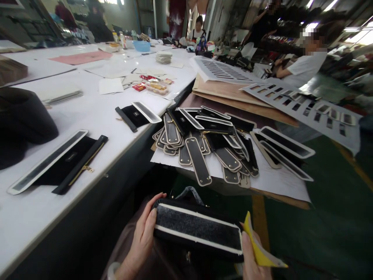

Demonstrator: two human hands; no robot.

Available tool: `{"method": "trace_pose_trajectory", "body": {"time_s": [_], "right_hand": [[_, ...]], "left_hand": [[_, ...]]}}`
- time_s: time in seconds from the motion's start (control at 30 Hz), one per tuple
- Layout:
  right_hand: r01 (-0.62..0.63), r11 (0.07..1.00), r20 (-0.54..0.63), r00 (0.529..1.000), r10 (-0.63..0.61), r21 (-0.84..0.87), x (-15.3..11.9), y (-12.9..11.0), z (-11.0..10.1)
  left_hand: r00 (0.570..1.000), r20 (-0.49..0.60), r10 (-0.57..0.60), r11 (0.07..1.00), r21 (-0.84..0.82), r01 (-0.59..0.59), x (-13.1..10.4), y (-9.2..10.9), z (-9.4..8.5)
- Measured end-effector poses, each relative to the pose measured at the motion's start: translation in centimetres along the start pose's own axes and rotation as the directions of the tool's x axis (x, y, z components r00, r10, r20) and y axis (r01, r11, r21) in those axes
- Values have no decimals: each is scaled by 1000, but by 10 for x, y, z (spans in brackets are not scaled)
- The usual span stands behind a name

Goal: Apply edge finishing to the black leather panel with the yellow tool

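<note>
A black handbag point(201, 229) lies across my lap, with a long dark panel edged by white strips facing up. Its handle point(190, 192), seemingly wrapped in clear film, shows behind it. My left hand point(145, 227) grips the bag's left end, thumb on the white edge. At the other end, my right hand point(253, 252) has its thumb against the panel's corner. A thin yellow piece point(259, 249), pointed at both ends, is tucked in that hand; I cannot tell what it is. The right fingers are partly hidden.
Ahead, a low stand carries a heap of black lining pieces and grey riveted panels point(198, 161). On the white table point(122, 151) at left lie zippered lining pieces point(70, 159) and a black rounded object point(26, 124). Cut-out sheets point(303, 109) lie right; a person point(305, 66) sits beyond.
</note>
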State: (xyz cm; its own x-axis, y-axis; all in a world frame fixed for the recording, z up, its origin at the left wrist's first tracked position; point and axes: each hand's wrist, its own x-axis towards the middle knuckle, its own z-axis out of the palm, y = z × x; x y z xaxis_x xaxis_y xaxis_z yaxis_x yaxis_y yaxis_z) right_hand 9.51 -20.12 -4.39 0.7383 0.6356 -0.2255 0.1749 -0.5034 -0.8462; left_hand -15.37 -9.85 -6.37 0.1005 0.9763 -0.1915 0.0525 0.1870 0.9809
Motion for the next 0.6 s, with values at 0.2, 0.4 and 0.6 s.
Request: {"method": "trace_pose_trajectory", "body": {"time_s": [0.2, 0.4, 0.6], "right_hand": [[27, 996, -47, 998, -30, -82, 7, 9, 4], [52, 998, -90, 994, -55, -39, 7, 15, 5], [0, 988, -35, 999, 5, 152, 9, 27, 6]], "left_hand": [[998, 24, -54, 998, 31, 53, 3, -8, -2], [999, 35, -38, 999, -9, 38, 4, -8, 0], [999, 52, 5, 999, -42, -3, 2, -7, 0]]}}
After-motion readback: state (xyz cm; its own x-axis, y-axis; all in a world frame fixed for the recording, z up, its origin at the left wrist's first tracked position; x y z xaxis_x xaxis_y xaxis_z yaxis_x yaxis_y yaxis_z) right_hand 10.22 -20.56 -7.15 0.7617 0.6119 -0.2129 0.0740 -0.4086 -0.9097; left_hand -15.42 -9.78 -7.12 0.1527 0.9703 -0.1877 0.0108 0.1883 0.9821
